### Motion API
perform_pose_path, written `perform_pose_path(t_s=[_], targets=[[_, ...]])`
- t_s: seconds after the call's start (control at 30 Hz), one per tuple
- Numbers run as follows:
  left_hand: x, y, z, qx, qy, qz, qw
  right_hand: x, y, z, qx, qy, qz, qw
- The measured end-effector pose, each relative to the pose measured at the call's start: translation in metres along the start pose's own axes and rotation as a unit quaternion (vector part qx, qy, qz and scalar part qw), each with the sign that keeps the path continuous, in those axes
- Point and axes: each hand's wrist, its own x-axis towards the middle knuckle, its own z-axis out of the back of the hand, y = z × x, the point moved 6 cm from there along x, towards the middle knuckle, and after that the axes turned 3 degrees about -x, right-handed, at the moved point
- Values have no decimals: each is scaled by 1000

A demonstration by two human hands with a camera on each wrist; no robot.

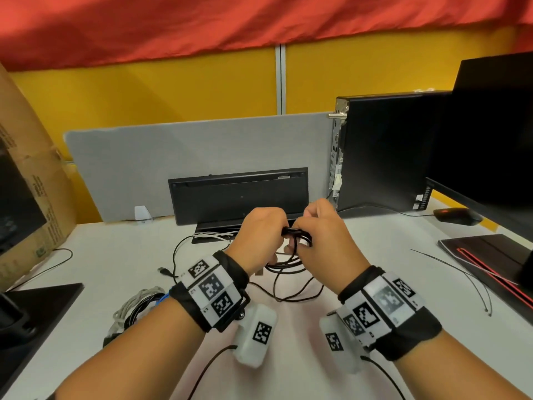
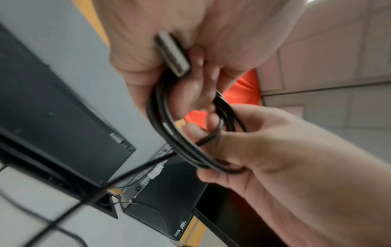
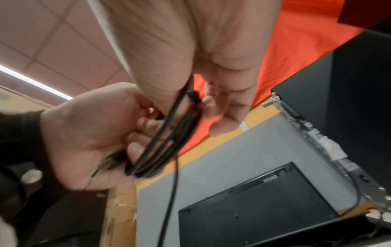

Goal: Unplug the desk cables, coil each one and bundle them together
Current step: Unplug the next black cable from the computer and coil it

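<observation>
Over the middle of the white desk, both hands hold one black cable coil. My left hand grips the loops together with the cable's silver plug. On the opposite side of the loops, my right hand curls its fingers round the coil. The rest of the black cable trails loose on the desk below the hands, ending in a plug at the left. In the right wrist view the coil hangs between both hands. A finished bundle of grey and black cables lies at the left.
A black keyboard stands on edge against the grey divider. A PC tower, a monitor and a mouse are at the right. A cardboard box stands at the left. A thin loose wire lies at the right, and a white cable lies by the keyboard.
</observation>
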Motion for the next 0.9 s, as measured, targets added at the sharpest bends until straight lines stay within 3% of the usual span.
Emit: perform_pose_path(t_s=[0.1, 0.2, 0.33, 0.47, 0.67, 0.8, 0.9], targets=[[-4, 2, -1, -64, 35, 15, 997, 1, -10, 5, 43, 8, -40, 998], [-9, 5, -1, -104, 52, 21, 993, -4, -13, 13, 123, -30, -45, 991], [-10, 2, -2, -117, 68, -3, 991, -14, -12, 14, 268, -101, -37, 957], [-12, -1, 1, -56, 72, -59, 994, -16, -17, 5, 368, -82, -123, 918], [-11, 5, 7, 88, 56, -93, 990, -21, -36, -16, 496, -19, -336, 800], [-7, 20, 11, 117, 8, -72, 990, -27, -47, -18, 543, -3, -416, 730], [-5, 30, 13, 138, -14, -65, 988, -26, -42, -22, 664, 36, -413, 622]])
